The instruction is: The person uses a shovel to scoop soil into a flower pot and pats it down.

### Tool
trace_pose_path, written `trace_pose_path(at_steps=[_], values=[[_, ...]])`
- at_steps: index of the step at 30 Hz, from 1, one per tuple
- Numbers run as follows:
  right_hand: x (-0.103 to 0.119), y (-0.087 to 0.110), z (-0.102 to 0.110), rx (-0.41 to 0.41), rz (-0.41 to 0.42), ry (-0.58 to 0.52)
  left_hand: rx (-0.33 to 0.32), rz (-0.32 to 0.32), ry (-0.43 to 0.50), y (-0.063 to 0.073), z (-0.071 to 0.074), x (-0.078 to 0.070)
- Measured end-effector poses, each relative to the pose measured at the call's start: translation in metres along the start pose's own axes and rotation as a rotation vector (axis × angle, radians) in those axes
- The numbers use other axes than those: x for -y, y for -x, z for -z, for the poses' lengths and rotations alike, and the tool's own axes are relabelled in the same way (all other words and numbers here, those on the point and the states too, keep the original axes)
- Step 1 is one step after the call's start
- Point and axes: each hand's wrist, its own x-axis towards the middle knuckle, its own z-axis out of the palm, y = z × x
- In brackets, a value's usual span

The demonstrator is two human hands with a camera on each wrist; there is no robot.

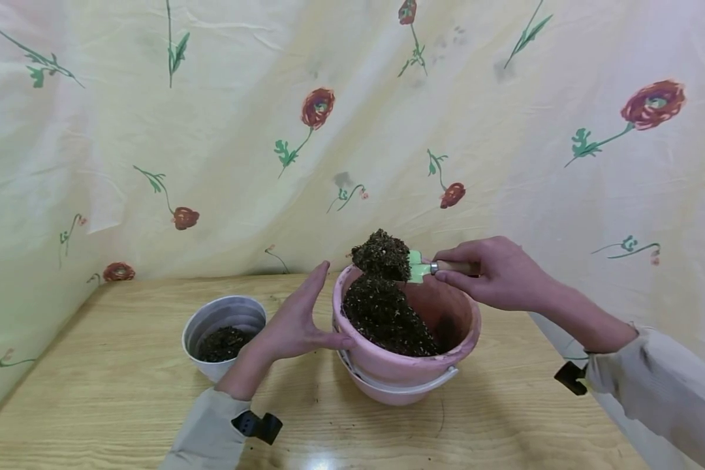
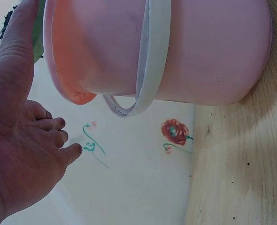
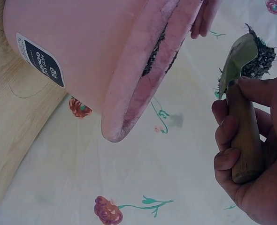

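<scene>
1. Pale long sleeves (image 1: 202,434) come closest to the camera, rising from the bottom edge and the lower right, with a black strap (image 1: 258,427) at the left wrist.
2. Right hand (image 1: 499,274): it reaches in from the right, wrist level with the bucket's rim. Its grip is clamped on the wooden handle (image 3: 245,140) of a small trowel (image 1: 420,274), fingers curled round it and thumb along the neck.
3. Left hand (image 1: 296,326): the thumb is spread well apart from the fingers, which point up and away. Nothing is held; the thumb tip is at the bucket's near left rim, though contact is unclear.
4. Trowel direction: its long axis runs sideways, nearly level, the blade pointing left from the right grip, above the bucket's opening.
5. Trowel looks: pale green blade (image 3: 239,54), heaped with dark, crumbly, light-flecked soil (image 1: 382,254).
6. Between the two grips, a pink bucket (image 1: 388,367) stands on the wooden table (image 1: 106,391). Dark soil banks up its left side inside; a whitish carrying handle (image 2: 156,56) hangs low along its near side.
7. Left of the left grip, a whitish pot (image 1: 208,369) holds a little dark soil.
8. Beyond both grips hangs cream cloth (image 1: 241,143) printed with red flowers.
</scene>
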Motion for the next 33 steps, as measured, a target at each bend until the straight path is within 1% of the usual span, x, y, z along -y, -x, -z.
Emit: trace_pose_path(at_steps=[9,18,24,31,33], values=[[-0.001,-0.001,0.000,-0.018,0.035,0.015,0.001,0.017,-0.019,0.001,0.002,-0.001],[0.005,-0.010,-0.006,0.021,0.075,-0.013,-0.011,0.014,-0.031,0.006,0.004,0.004],[0.010,-0.021,-0.015,0.038,0.080,0.000,-0.037,0.022,-0.022,0.012,0.009,0.011],[0.017,-0.035,-0.024,0.083,0.111,0.002,-0.043,0.040,-0.012,0.017,0.012,0.014],[0.020,-0.039,-0.025,0.095,0.116,0.005,-0.049,0.036,-0.011,0.019,0.013,0.015]])
